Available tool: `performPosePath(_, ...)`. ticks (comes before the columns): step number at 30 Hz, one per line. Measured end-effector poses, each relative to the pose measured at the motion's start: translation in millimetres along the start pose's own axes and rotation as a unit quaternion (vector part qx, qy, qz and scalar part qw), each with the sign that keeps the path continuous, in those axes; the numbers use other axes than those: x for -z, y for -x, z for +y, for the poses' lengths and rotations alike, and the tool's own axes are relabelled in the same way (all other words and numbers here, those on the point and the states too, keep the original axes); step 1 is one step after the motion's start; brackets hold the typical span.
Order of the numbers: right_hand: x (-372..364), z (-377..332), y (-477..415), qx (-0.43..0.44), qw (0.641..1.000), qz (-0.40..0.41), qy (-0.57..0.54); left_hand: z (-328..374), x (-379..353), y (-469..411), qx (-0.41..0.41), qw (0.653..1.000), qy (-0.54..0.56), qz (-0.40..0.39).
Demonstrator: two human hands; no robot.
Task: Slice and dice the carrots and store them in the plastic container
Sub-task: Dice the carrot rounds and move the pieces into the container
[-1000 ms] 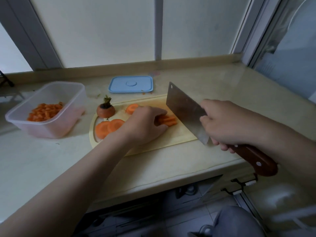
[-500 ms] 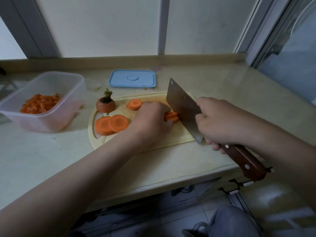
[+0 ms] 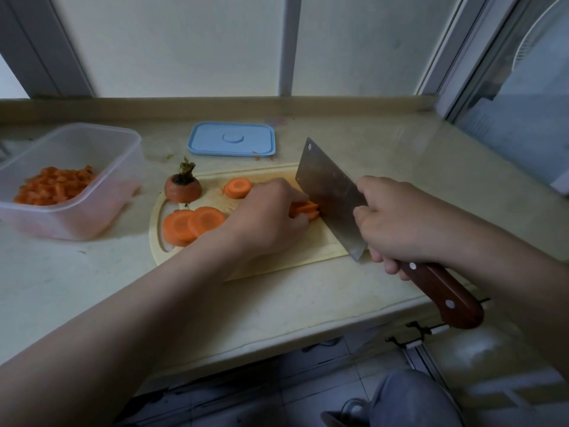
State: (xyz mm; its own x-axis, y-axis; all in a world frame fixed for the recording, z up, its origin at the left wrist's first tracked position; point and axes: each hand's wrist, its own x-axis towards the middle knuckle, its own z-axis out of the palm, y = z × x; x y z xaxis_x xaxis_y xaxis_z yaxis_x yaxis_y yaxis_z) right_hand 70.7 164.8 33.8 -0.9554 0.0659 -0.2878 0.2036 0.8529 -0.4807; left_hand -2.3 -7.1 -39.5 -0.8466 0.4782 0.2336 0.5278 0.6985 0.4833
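Mid-dice, roughly partway through by the look of it. On the pale wooden cutting board (image 3: 277,257), left hand (image 3: 271,217) curled down over a small stack of orange carrot strips (image 3: 304,210), fingertips pinning them in place; right hand (image 3: 397,220) clenched around the dark wooden riveted handle of a broad steel cleaver (image 3: 331,195), blade standing on edge right against the exposed end of the strips. Already done: a good layer of diced orange carrot pieces (image 3: 52,184) lying in the clear rectangular plastic container (image 3: 101,208), which sits on the beige stone table (image 3: 77,288) just left of the board. Still to cut: two overlapping round carrot slices (image 3: 194,224) at the board's near-left, one more thick round slice (image 3: 237,188) further back, partly behind the left hand. Carrot top stub with a dried green stem (image 3: 183,188) standing at the board's far-left corner, likely scrap. Pale blue rectangular lid (image 3: 231,139) lying flat on the table behind the board, apart from the container, not yet fitted. Remaining, judged from this: finishing the strips in hand, dicing the three slices, transferring everything to the container, probably closing it.
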Motion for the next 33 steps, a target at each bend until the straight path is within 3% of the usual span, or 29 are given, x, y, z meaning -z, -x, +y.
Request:
performPosePath(21, 6, 4, 3, 0.003, 0.999, 0.041, -0.011, -9, 10, 7, -0.025, 0.998, 0.033, 0.052)
performPosePath(29, 8, -2, 8, -0.072, 0.995, 0.021, -0.060, -16, 9, 7, -0.086, 0.996, 0.003, 0.037)
performPosePath(33, 8, -5, 12, -0.040, 0.998, 0.033, -0.045, -16, 9, 6, -0.068, 0.997, 0.004, 0.043)
